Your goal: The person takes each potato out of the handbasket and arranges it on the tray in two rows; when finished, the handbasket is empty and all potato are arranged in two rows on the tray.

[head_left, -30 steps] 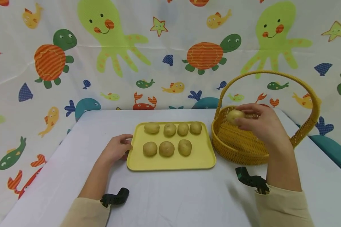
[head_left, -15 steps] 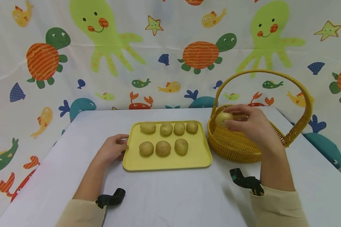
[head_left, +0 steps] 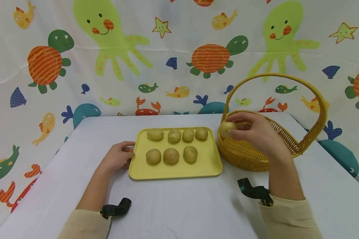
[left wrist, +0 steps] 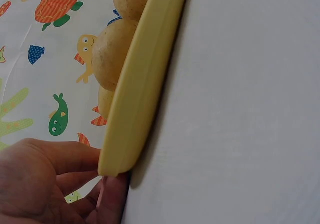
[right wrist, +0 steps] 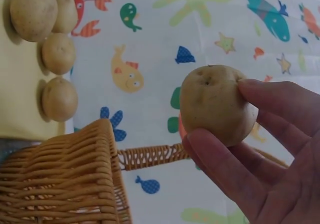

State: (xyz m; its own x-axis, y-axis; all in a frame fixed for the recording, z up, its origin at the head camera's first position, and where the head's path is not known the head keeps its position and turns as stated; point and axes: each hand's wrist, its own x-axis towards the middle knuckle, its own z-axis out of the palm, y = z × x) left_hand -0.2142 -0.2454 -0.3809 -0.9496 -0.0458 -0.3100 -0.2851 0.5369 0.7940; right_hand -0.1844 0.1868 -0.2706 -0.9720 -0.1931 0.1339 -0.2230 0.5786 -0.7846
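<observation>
My right hand (head_left: 255, 134) pinches a round pale potato (head_left: 227, 128) between thumb and fingers, above the left rim of the wicker basket (head_left: 245, 159). In the right wrist view the potato (right wrist: 215, 104) is raised clear of the basket's edge (right wrist: 65, 169). To the left lies a yellow tray (head_left: 173, 172) bearing two rows of potatoes, with three in the front row and several behind. My left hand (head_left: 118, 157) grips the tray's left edge; the left wrist view has fingers (left wrist: 75, 156) against the end of the tray's rim (left wrist: 132, 99) and others below it.
The basket's tall arched handle (head_left: 287, 75) stands over my right hand. A white cloth (head_left: 179, 205) covers the table. Behind hangs a white curtain (head_left: 173, 30) printed with sea animals. A black wrist camera (head_left: 116, 209) sits on the left sleeve.
My right hand has carried the potato leftward, from over the basket's inside to its left rim. The left hand stays at the tray's edge. The head view has shifted slightly.
</observation>
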